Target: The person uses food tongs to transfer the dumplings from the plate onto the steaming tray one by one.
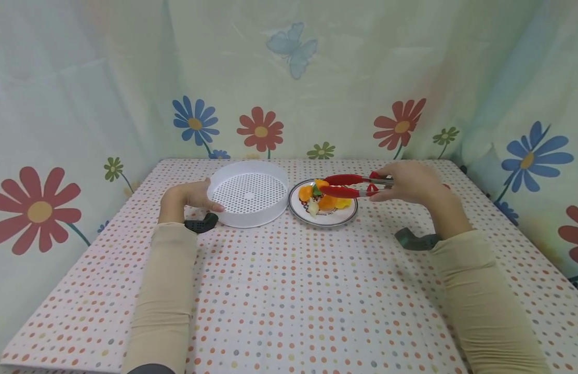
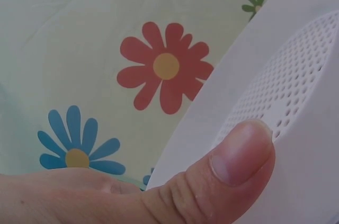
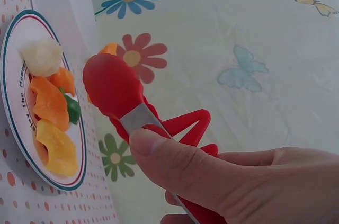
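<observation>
My left hand (image 1: 190, 195) holds a round white sieve (image 1: 258, 219) by its near left side, the thumb (image 2: 241, 155) over the wall on the inside. The sieve has a perforated bottom and no food is visible in it. My right hand (image 1: 407, 182) grips red-tipped metal tongs (image 1: 345, 179) over a patterned plate (image 1: 323, 223). On the plate lie orange (image 3: 50, 102), yellow (image 3: 55, 150), green (image 3: 73, 110) and whitish (image 3: 41, 57) food pieces. An orange piece (image 3: 109, 48) shows behind the tong head; whether the tongs pinch it, I cannot tell.
Sieve and plate stand side by side toward the back of a table with a dotted cloth (image 1: 270, 301). A flowered curtain (image 1: 340, 67) closes off the back and both sides. Dark wrist devices (image 1: 417, 240) sit at both cuffs.
</observation>
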Available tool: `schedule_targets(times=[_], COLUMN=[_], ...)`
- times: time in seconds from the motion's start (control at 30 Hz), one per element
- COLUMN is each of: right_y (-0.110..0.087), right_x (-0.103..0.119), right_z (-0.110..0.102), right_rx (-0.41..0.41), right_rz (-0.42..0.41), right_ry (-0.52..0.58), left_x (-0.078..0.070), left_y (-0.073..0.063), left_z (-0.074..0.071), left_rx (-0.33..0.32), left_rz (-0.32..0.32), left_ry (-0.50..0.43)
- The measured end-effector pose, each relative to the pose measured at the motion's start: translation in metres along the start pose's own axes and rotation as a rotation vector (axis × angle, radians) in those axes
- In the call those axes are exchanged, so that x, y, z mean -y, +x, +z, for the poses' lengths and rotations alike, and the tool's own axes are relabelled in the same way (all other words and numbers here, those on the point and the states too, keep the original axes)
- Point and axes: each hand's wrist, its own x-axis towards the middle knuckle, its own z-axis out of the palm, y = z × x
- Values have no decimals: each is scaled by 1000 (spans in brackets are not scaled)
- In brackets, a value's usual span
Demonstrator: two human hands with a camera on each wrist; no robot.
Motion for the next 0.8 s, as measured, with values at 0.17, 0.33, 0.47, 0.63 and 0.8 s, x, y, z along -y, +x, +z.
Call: schedule_targets(times=[0.17,0.33,0.47,0.63,0.8], right_y=[3,8,12,13,17], right_x=[4,15,28,42,55], right_z=[5,9,11,15,20], right_rx=[-1,-42,-92,-139,-143], right_rz=[26,40,27,26,39], right_ry=[-4,-58,-43,-23,7], left_x=[-1,1,5,3,0], left_y=[-1,-2,-2,-4,-4], left_z=[2,2,0,1,1], left_rx=[-3,-13,-25,-29,-30], left_rz=[12,8,-12,-25,-27], left_ry=[-12,4,26,20,17])
